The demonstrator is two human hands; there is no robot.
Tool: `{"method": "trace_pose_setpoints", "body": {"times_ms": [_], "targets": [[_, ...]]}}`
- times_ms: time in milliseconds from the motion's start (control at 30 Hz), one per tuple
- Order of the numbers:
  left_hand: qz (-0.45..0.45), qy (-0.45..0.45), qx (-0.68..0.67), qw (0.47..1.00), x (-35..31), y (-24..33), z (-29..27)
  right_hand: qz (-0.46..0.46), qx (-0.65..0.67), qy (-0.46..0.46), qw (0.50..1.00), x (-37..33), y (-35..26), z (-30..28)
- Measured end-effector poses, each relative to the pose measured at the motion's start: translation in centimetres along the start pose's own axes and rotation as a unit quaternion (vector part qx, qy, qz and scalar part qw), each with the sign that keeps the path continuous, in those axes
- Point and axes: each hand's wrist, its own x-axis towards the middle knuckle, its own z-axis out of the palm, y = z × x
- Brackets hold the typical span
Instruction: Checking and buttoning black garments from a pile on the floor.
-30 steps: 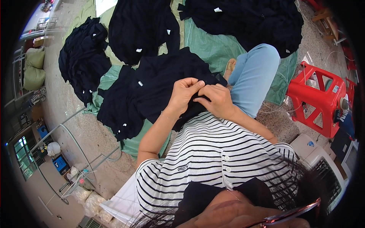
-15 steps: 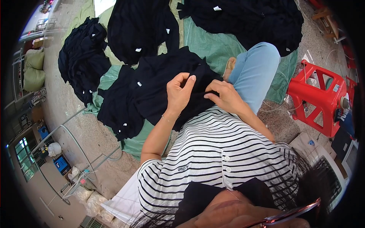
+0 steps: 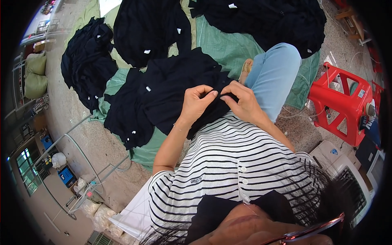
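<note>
A black garment lies across my lap and spreads out to the left, with small white tags on it. My left hand pinches the edge of this cloth between thumb and forefinger. Close beside it, my right hand pinches the same edge, its fingertips a short gap from the left ones. Between the two pinches a bit of dark fabric shows. Whether anything small sits in the fingers cannot be made out against the black.
More black garments lie in piles ahead, at the far left and at the far right, on green sheeting. A red plastic stool stands to my right. Metal tubing is on the left.
My left hand has come down and to the right, and now pinches the cloth near the right hand. The right hand's fingers have shifted slightly on the edge.
</note>
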Motion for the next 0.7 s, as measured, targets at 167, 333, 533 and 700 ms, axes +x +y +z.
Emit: {"method": "trace_pose_setpoints", "body": {"times_ms": [167,333,533,700], "targets": [[-0.065,-0.057,-0.083,0.993,-0.1,0.2,-0.7,-0.091,-0.053,0.082,0.991,0.0,0.5,1.3],[-0.067,-0.057,-0.070,0.994,-0.3,0.3,-0.5,-0.127,-0.082,0.111,0.982,-0.2,1.1,1.8],[-0.042,-0.060,-0.057,0.996,-0.7,-0.8,-0.4,-0.132,-0.081,0.108,0.982,-0.3,1.2,1.9],[0.025,-0.052,-0.003,0.998,-1.4,-1.0,-0.4,-0.103,-0.050,0.085,0.990,-0.1,1.3,2.0]]}}
